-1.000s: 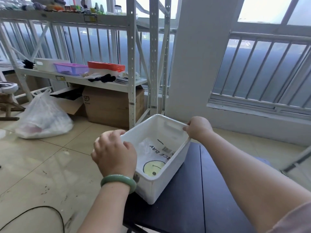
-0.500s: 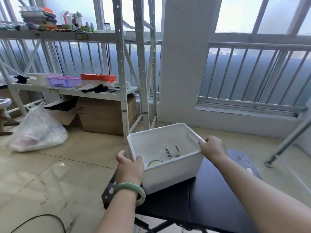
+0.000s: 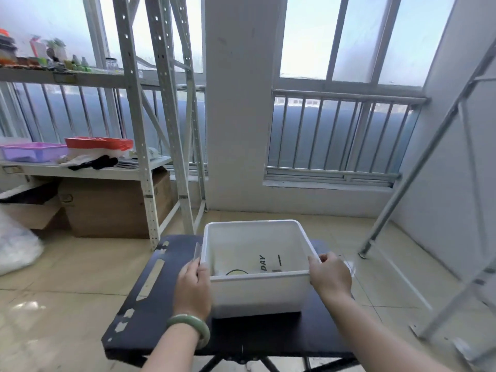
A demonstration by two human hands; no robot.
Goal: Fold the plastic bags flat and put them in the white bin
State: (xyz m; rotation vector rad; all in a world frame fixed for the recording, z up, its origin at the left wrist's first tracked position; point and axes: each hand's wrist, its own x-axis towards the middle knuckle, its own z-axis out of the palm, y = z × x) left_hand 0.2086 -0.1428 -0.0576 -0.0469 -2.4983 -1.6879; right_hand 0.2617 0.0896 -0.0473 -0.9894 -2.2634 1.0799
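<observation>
The white bin [image 3: 257, 294] stands square on a small black table [image 3: 150, 312] in front of me. My left hand [image 3: 192, 288] grips the bin's near left corner; a green bangle sits on that wrist. My right hand [image 3: 330, 277] grips the near right corner of the rim. A folded white plastic bag [image 3: 249, 265] with black "DAY" lettering and a yellow smiley lies flat on the bin's bottom, partly hidden by the front wall.
A metal shelving rack [image 3: 139, 146] with trays stands at the back left, cardboard boxes [image 3: 112, 208] beneath it. A full white plastic sack [image 3: 16, 245] lies on the tiled floor at far left. A white pillar [image 3: 239, 103] and slanted metal poles [image 3: 418, 162] stand behind and right.
The bin has turned from angled to square on the table and sits farther in from the left edge. Both hands stayed on its rim. My view has swung to the right.
</observation>
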